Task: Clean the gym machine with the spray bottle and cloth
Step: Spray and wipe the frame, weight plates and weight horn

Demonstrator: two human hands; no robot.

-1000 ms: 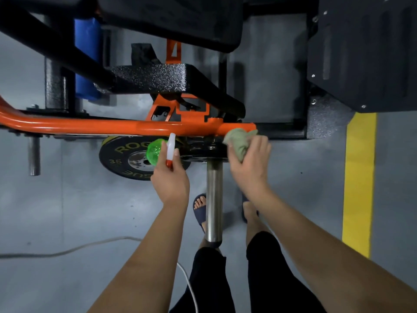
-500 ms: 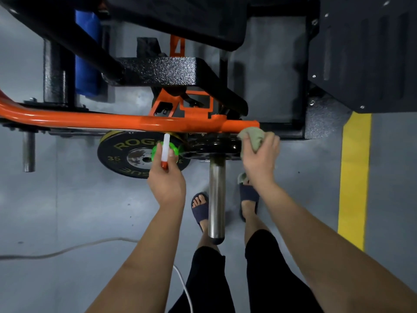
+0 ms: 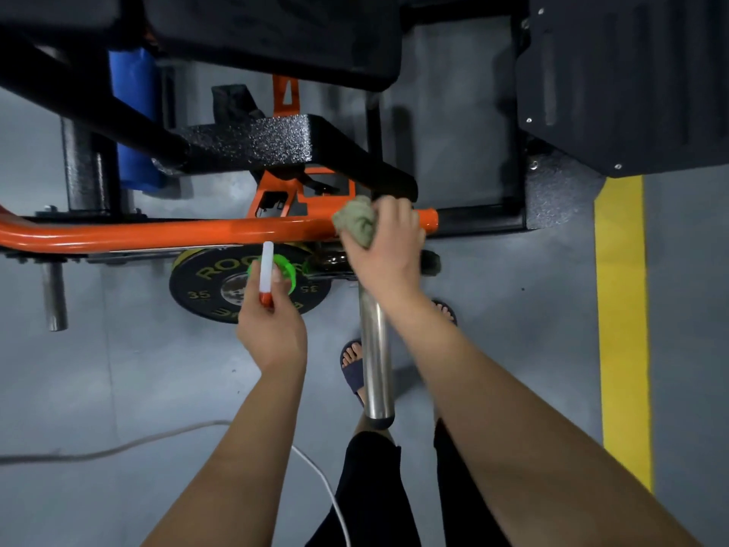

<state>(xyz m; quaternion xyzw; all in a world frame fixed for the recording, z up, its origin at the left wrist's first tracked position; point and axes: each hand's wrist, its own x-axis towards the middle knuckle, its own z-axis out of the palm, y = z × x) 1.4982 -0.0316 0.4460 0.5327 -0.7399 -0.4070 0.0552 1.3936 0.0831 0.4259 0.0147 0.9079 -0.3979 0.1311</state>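
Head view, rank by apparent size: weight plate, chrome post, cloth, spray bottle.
1. weight plate
2. chrome post, though it is nearer the camera, which flatters it
3. cloth and spray bottle: about alike, both partly covered, so unranked

Head camera faces steeply down, seemingly near the gym machine (image 3: pixel 256 146).

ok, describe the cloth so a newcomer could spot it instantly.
Find the long orange bar running left to right. Near its right end, the right hand holds a crumpled cloth against it. It is the only soft, dull green thing there.
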